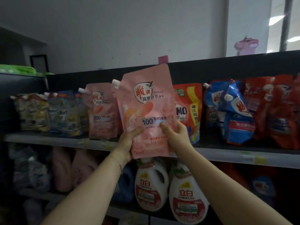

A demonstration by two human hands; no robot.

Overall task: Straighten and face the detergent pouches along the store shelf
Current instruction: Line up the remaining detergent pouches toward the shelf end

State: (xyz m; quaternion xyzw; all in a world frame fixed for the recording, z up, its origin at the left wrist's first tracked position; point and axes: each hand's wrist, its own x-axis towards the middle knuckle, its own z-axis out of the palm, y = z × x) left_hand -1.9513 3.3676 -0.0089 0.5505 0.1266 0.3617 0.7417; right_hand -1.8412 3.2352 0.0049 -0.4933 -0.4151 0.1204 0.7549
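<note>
Head view shows our left hand (pixel 128 143) grasping the lower left edge of the pink pouch (pixel 146 103), and our right hand (pixel 175 135) grasping its lower right side, thumb on the front. We hold this pouch upright, label toward us, before the shelf (pixel 227 153). Left of it stands a second pink pouch (pixel 101 111); right of it an orange pouch (pixel 188 111); below it white bottles (pixel 186 200).

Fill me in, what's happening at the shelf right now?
A person holds a pink pouch upright in both hands, label facing out, in front of the shelf rather than on it. The left hand grips its lower left edge, the right hand its lower right. Further right, a blue pouch leans crookedly.
</note>
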